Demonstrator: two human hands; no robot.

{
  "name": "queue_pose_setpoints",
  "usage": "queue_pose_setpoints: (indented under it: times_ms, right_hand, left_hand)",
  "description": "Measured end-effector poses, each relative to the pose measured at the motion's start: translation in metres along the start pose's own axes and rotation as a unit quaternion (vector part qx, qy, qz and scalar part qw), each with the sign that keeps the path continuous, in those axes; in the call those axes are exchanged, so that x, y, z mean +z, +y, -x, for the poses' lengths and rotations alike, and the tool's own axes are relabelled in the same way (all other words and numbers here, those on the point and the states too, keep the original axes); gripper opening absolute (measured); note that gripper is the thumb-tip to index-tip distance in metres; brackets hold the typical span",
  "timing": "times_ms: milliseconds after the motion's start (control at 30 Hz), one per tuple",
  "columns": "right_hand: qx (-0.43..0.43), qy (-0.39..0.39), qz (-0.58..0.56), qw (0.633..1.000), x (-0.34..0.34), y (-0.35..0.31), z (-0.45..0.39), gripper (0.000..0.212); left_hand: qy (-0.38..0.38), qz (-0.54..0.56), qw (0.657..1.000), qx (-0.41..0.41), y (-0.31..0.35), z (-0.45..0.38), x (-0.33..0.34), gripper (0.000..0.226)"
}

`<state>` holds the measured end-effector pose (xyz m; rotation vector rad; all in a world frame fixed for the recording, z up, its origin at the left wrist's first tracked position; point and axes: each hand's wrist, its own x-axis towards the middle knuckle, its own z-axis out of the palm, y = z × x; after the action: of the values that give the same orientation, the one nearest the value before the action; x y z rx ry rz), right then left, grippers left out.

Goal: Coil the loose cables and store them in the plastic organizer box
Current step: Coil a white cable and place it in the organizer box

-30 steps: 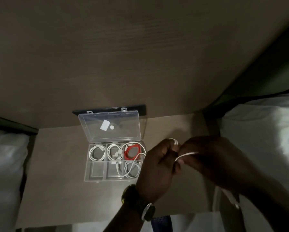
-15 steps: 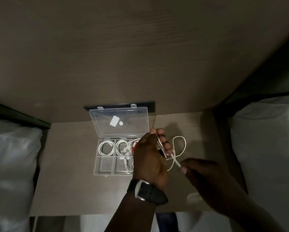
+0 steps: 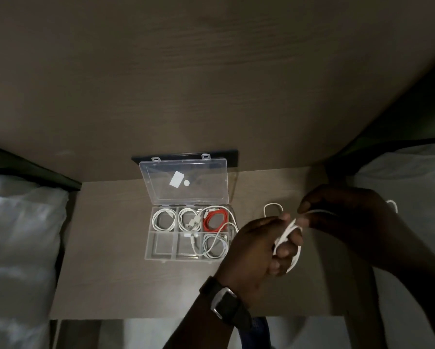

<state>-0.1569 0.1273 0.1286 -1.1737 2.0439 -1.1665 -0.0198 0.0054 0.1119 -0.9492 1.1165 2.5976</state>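
White cable [image 3: 288, 231] is wound in loops around the curled fingers [image 3: 285, 250] of the left hand [image 3: 256, 250], which is closed over the loops and wears a dark watch [image 3: 225, 302] on its wrist. One small loop of the same cable stands up just beyond that hand's thumb, and a strand runs from the wound loops across to the right hand [image 3: 347, 217], just to the right and slightly farther from the person; its thumb and forefinger are pinched shut on the strand, and another bit of white cable shows past the far side of that hand. Both hands hover over a brown tabletop [image 3: 105, 260]. Just to the left of the left hand, close to its knuckles, sits the clear plastic organizer box [image 3: 161, 244] with its lid [image 3: 183, 180] tipped open away from the person. Its far row holds two white coils and a red coil [image 3: 215, 220]; in the near row, the compartment nearest the left hand holds another white coil [image 3: 214, 245], while the other two look unfilled apart from a connector end. Pale pillows [image 3: 20, 235] lie beyond either end of the tabletop.
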Motion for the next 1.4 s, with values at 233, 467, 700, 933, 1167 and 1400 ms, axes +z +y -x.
queue_pose_setpoints:
  times_ms: [233, 467, 700, 933, 1167, 1400]
  right_hand:
    - [0.101, 0.037, -0.086, 0.991, 0.047, 0.025, 0.018, 0.014]
    - [0.085, -0.042, 0.069, 0.993, 0.087, 0.014, 0.051, 0.018]
    - [0.012, -0.083, 0.161, 0.983, 0.063, -0.009, 0.046, 0.024]
    - [-0.023, 0.018, 0.06, 0.998, 0.01, 0.009, 0.004, 0.02]
    - [0.105, 0.086, -0.062, 0.989, 0.045, 0.034, 0.01, 0.016]
    - [0.122, -0.062, 0.114, 0.984, 0.115, 0.005, 0.059, 0.06]
  left_hand:
    - [0.025, 0.155, 0.984, 0.082, 0.005, 0.0, -0.014, 0.023]
    - [0.145, 0.193, 0.958, 0.153, 0.0, -0.017, -0.019, 0.022]
    - [0.152, -0.27, 0.907, 0.286, -0.02, -0.023, -0.03, 0.023]
    - [0.025, -0.17, 0.98, 0.098, -0.025, -0.007, -0.017, 0.054]
    - [0.005, 0.216, 0.97, 0.107, -0.008, -0.003, -0.02, 0.028]
    - [0.175, 0.178, 0.946, 0.207, -0.014, -0.019, -0.028, 0.021]
